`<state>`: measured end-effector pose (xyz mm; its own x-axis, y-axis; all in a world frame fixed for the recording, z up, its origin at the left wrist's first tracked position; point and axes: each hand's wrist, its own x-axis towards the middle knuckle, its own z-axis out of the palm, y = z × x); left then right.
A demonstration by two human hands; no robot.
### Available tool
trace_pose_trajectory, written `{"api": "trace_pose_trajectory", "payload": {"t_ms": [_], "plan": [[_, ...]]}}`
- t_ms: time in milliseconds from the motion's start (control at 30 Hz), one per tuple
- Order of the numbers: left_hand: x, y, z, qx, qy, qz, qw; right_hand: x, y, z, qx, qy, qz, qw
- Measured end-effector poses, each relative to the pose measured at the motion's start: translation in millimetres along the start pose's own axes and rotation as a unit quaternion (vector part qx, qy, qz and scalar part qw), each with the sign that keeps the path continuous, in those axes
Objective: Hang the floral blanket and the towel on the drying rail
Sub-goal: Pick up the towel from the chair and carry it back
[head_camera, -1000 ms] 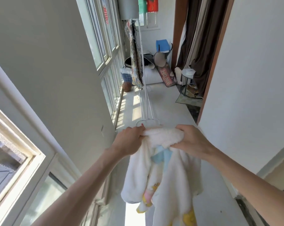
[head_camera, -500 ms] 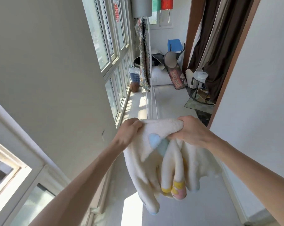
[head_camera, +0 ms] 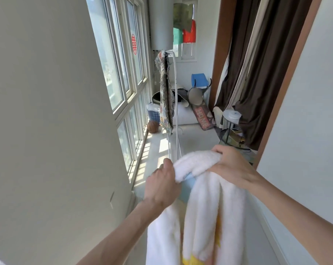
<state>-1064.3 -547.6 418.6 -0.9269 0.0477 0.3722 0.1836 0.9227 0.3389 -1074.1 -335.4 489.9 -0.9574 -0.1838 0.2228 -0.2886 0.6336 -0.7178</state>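
Your left hand (head_camera: 162,185) grips one end of the bunched top edge of the white towel (head_camera: 203,207), and your right hand (head_camera: 231,165) is clenched round the other end, so the fluffy cloth hangs down between your arms in thick folds. The drying rail (head_camera: 176,104) runs away from you just past your knuckles, and the floral blanket (head_camera: 166,100) already hangs over its far end, so the towel looks like the only piece left to hang

To do this step well, draw your hands apart first so the top edge stretches flat, then lift it above the rail and lay roughly half over each side; a bunched towel would dry badly and could slide off

Mind your room: the window wall (head_camera: 47,111) is close on your left hand's side and the plain wall (head_camera: 314,111) close on your right, so spread the cloth along the rail, not across it. The near stretch of rail, well apart from the blanket, is bare, and that is the place to use, with the floor (head_camera: 198,138) beneath it open
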Motion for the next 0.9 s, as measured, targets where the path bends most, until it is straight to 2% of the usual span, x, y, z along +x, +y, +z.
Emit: {"api": "trace_pose_trajectory", "payload": {"t_ms": [100, 167, 233, 300, 400, 533, 600, 733, 833, 900], "plan": [[38, -10, -4, -0.008, 0.022, -0.010, 1.000, 34, 4, 5, 0.010, 0.012, 0.014, 1.000], [62, -15, -4, -0.020, -0.004, -0.010, 1.000, 57, 9, 4, 0.021, 0.015, 0.027, 0.999], [88, -19, -5, -0.081, -0.052, -0.036, 0.995, 80, 17, 2, 0.021, 0.031, 0.035, 0.999], [118, -20, -4, -0.197, -0.078, -0.076, 0.974, 104, 28, -1, 0.015, 0.045, 0.032, 0.998], [162, -19, 6, -0.302, -0.052, -0.113, 0.945, 143, 47, -7, -0.012, 0.060, 0.023, 0.998], [223, -14, 19, -0.357, -0.059, -0.126, 0.924, 199, 68, -26, -0.028, 0.059, -0.017, 0.998], [252, -13, 21, -0.355, -0.071, -0.121, 0.924, 228, 75, -37, -0.022, 0.064, -0.037, 0.997], [308, -12, 16, -0.261, -0.104, -0.053, 0.958, 286, 90, -52, -0.036, 0.066, -0.058, 0.996], [347, -23, 17, -0.212, -0.138, -0.058, 0.966, 321, 96, -63, -0.004, -0.010, -0.052, 0.999], [368, -33, 20, -0.275, -0.167, -0.074, 0.944, 347, 101, -66, -0.013, -0.071, -0.027, 0.997]]}}
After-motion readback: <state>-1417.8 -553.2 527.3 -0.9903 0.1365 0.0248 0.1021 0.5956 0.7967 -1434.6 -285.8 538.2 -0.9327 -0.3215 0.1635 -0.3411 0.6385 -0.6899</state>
